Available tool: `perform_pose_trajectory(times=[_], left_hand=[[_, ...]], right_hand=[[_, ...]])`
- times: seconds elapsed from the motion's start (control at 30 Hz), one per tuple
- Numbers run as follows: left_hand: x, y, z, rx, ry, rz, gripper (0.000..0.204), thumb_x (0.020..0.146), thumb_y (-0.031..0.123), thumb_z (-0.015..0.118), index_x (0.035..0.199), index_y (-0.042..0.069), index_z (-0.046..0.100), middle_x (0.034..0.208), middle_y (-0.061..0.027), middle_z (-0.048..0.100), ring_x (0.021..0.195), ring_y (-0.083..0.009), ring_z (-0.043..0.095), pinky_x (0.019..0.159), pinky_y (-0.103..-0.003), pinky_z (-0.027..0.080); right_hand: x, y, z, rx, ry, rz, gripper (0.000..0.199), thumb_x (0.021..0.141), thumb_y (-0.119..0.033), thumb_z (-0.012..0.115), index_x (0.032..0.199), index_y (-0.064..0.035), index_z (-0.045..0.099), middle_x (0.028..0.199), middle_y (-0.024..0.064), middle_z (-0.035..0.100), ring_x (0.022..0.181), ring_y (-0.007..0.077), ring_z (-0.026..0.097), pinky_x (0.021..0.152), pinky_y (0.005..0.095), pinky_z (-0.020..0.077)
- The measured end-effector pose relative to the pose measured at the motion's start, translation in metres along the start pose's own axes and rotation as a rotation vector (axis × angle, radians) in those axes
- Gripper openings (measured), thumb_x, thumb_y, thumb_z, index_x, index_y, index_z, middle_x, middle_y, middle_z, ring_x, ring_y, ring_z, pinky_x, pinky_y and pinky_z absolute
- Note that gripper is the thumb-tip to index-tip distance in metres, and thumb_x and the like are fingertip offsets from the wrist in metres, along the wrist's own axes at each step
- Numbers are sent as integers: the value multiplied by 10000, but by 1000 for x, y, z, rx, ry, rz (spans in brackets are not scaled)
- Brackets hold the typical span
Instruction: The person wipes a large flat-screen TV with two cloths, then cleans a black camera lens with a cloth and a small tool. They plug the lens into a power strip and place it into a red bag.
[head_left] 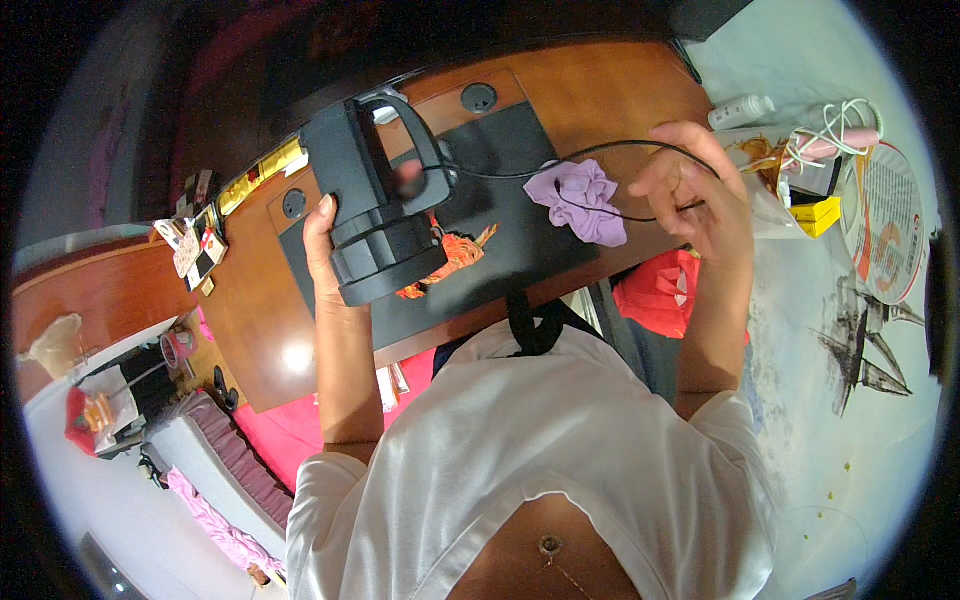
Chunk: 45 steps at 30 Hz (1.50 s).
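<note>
My left hand (pixel 319 240) is wrapped round a black device (pixel 352 165) with a loop handle and a wide round end, held up above the desk. Its exact kind cannot be made out. From near the handle a thin black cable (pixel 600 145) arcs across to my right hand (pixel 700 190). The curled fingers there hold the cable, which loops back toward the desk. Below the cable lies a crumpled lilac cloth (pixel 590 200). An orange patterned cloth (pixel 460 255) is partly hidden behind the device's round end.
A dark desk mat (pixel 500 150) covers part of the brown wooden desk (pixel 610 90). Right of it are a white bottle (pixel 742 112), a coiled white cord (pixel 835 130) and a yellow box (pixel 818 217). A red bag (pixel 660 292) sits below the desk edge.
</note>
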<state>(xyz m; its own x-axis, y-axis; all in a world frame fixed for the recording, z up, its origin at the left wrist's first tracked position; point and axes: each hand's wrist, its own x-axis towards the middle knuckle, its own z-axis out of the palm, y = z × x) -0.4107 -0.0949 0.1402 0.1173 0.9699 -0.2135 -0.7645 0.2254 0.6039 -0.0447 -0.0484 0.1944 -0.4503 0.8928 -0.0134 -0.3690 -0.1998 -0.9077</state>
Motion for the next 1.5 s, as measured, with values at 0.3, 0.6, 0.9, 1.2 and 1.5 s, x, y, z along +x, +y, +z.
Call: perform_pose_trajectory(times=[0.3, 0.6, 0.9, 1.2, 1.5], left_hand=[[0, -27, 9, -456, -100, -107, 771, 830, 536, 577, 1430, 68, 451, 1296, -233, 589, 1102, -408, 628, 903, -623, 514], [-7, -28, 19, -276, 70, -123, 829, 803, 674, 564, 1372, 73, 509, 1188, -204, 631, 886, -384, 658, 715, -511, 567], [-28, 1, -26, -177, 214, 11, 887, 780, 683, 617, 1391, 53, 485, 1239, -185, 619, 905, -337, 681, 619, -473, 595], [-70, 60, -67, -316, 2, -35, 834, 780, 484, 697, 1394, -25, 452, 1233, -256, 617, 1018, -373, 667, 887, -488, 577], [-86, 104, -79, -283, -102, -39, 812, 778, 627, 628, 1422, 150, 495, 1317, -153, 597, 1044, -359, 635, 736, -526, 565]], right_hand=[[9, 15, 34, -94, -703, 194, 403, 921, -84, 625, 1302, 28, 556, 1366, 216, 540, 1118, 245, 588, 970, 345, 482], [44, 116, 57, -724, -266, 1, 351, 830, -25, 688, 1176, -45, 635, 1406, 138, 464, 1150, 235, 600, 860, 328, 536], [71, 158, 63, -994, -82, -274, 170, 807, -24, 717, 966, -49, 662, 1266, 98, 551, 997, 215, 632, 767, 303, 528], [47, 123, 81, -1239, 185, -250, 192, 804, -5, 709, 987, -55, 680, 1190, 122, 620, 969, 281, 656, 767, 337, 546], [-70, 87, 12, -1509, 944, -192, 153, 946, -159, 609, 975, -52, 714, 920, 114, 709, 873, 250, 650, 810, 355, 497]])
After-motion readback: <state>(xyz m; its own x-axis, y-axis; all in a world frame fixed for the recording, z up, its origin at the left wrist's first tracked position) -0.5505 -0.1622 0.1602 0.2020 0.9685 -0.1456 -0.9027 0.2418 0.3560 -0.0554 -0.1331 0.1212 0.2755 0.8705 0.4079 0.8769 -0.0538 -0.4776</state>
